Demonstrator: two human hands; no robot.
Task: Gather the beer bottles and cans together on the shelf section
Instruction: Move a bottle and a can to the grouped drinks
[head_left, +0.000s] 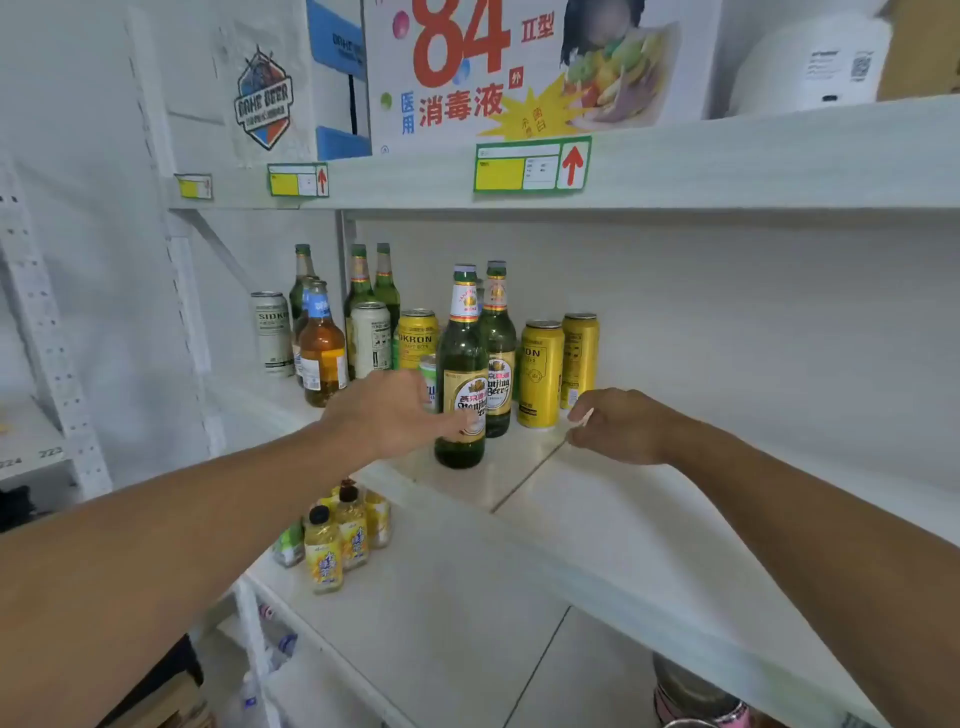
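Fingers (462, 423) of our left hand (389, 410) reach across the lower body of the front green bottle (461, 374), at mid-frame. We see them lying against the label, though we cannot tell whether they close round the glass or only touch it; the thumb side is hidden. Our right hand (618, 426) hangs just right of centre, fingers loosely curled with the tips close together, holding nothing that we can make out.

That bottle stands upright, long axis vertical, near the front edge of the middle shelf (649, 483). Directly behind it stands a second green bottle (497, 353), and a small green-and-white can (429, 382) shows beside our left knuckles. To the right are two yellow cans (558, 371), upright and close together. Further toward the left of the frame, the rest of the beer clusters: an amber bottle (322, 348), a white can (271, 332), more green bottles (371, 280) and cans behind.

What matters for us is this: the front bottle lies right at the left hand's fingertips, while the yellow cans sit just beyond and above the right hand. We judge the left hand better placed for the bottle and the right for the cans, each to slide leftward toward the cluster.
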